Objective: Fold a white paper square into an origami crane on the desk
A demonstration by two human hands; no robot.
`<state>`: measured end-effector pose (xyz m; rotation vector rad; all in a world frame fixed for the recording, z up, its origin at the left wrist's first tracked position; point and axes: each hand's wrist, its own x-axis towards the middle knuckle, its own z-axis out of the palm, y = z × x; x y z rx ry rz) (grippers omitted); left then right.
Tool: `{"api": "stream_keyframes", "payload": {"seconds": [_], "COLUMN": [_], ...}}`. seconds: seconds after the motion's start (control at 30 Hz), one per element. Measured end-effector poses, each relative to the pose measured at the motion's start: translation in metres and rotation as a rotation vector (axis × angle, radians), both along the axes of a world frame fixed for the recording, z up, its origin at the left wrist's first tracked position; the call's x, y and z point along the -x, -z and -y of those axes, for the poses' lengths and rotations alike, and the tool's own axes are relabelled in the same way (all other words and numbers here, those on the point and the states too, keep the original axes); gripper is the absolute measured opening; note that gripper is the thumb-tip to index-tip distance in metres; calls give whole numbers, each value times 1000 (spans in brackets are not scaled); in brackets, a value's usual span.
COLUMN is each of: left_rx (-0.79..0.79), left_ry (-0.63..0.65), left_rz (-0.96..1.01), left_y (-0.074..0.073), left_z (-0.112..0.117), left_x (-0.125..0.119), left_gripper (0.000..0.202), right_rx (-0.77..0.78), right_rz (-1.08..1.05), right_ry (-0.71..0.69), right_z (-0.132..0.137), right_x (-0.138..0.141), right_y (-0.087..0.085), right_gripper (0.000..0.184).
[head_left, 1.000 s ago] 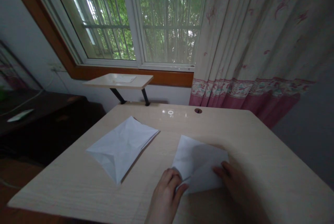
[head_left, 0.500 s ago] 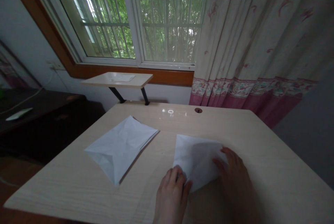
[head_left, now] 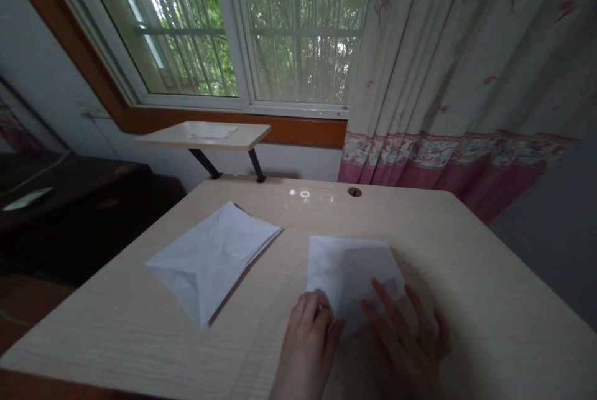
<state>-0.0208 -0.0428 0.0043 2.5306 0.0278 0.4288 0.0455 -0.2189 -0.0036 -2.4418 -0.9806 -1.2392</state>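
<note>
A folded sheet of white paper [head_left: 342, 266] lies on the desk in front of me. My left hand [head_left: 308, 334] grips its near left corner, thumb and curled fingers closed about the edge. Over the near right part of the same sheet, my right hand [head_left: 408, 338] has its fingers spread, the tips on or just above the surface; it holds nothing. The paper's near edge is partly hidden by both hands. Further left lies a larger stack of creased white paper [head_left: 217, 257], apart from my hands.
The pale wood desk [head_left: 275, 350] has a round cable hole [head_left: 355, 192] near its back edge. At the back left, a small raised shelf [head_left: 252, 132] on black legs carries a white paper [head_left: 212, 131]. Behind are a barred window and a curtain [head_left: 396, 76]; a dark cabinet [head_left: 116, 182] stands left.
My right hand has moved off the paper's right edge toward me, and its fingers have spread across the sheet. The sheet's right corner looks folded in. My left hand keeps its place.
</note>
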Motion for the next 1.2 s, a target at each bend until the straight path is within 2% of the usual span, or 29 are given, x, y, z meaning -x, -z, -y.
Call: {"api": "stream_keyframes", "payload": {"seconds": [0.23, 0.43, 0.63, 0.83, 1.03, 1.2], "left_rx": [-24, -129, -155, -151, -189, -175], "left_ry": [-104, -206, -231, -205, -20, -9], "left_rz": [-39, -37, -11, -24, 96, 81], "left_y": [-9, -4, 0, -2, -3, -9], "left_z": [6, 13, 13, 10, -1, -5], "left_x": [-5, -10, -9, -10, -7, -5], "left_gripper": [14, 8, 10, 12, 18, 19], "right_rx": [8, -57, 71, 69, 101, 113], "right_rz": [-147, -244, -220, -236, -225, -274], "right_ry": [-15, -18, -38, -123, -98, -94], "right_z": [-11, -17, -12, -8, -9, -10], "right_x": [6, 6, 4, 4, 3, -1], "right_y": [5, 9, 11, 10, 9, 13], "right_gripper": [33, 26, 33, 31, 37, 39]}}
